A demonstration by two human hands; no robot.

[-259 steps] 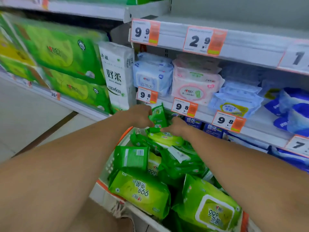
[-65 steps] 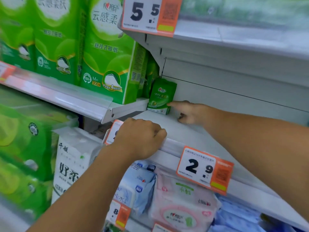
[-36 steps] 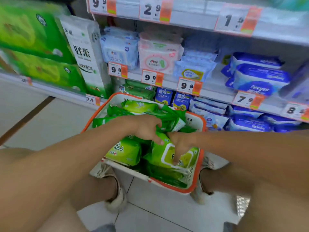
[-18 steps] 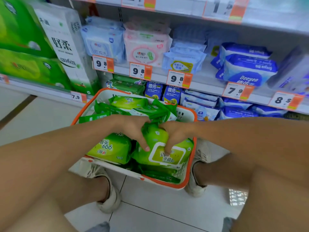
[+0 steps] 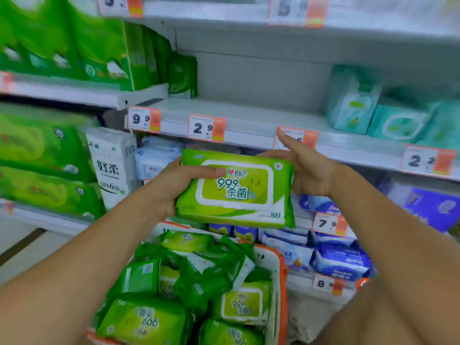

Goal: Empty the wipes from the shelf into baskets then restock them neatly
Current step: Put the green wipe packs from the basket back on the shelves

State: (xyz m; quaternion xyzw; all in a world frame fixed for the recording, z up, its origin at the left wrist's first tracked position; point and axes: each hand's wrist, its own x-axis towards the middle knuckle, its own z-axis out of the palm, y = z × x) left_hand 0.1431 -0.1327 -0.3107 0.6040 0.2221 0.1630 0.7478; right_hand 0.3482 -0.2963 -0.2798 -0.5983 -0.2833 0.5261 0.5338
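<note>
Green wipes pack [image 5: 236, 190] between both hands, above basket [image 5: 280, 275]

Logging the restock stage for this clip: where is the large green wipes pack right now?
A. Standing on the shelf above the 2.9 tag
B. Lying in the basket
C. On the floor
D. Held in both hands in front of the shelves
D: the left hand and right hand grip the green wipes pack at its ends, above the basket.
</note>
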